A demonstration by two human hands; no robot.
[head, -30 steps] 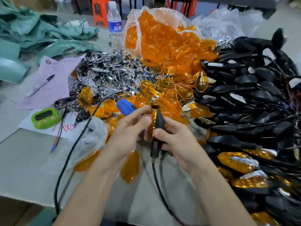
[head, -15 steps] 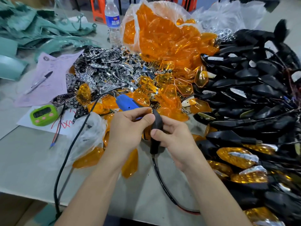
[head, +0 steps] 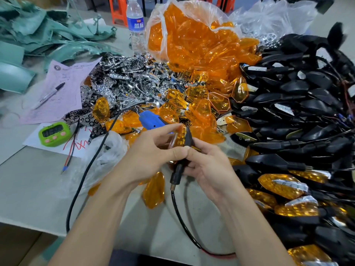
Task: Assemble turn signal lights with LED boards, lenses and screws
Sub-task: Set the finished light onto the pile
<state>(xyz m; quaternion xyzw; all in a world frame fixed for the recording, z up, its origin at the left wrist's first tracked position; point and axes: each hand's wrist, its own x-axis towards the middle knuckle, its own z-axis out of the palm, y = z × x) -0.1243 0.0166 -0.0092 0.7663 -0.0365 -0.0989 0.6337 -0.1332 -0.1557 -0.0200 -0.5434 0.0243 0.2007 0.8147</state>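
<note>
Both hands hold one turn signal light (head: 184, 138) edge-on just above the worktop (head: 38, 189), in front of the blue electric screwdriver (head: 153, 121). The left hand (head: 151, 156) has its grip pinched on the amber lens side. The right hand (head: 209, 169) has its grip curled round the black housing and stem, probably to squeeze the seam shut. Its cable (head: 173, 202) hangs free, and loose amber lenses (head: 201, 110), silvery LED boards (head: 130, 81) and black housings (head: 297, 104) are heaped close by, likely as stock within reach.
</note>
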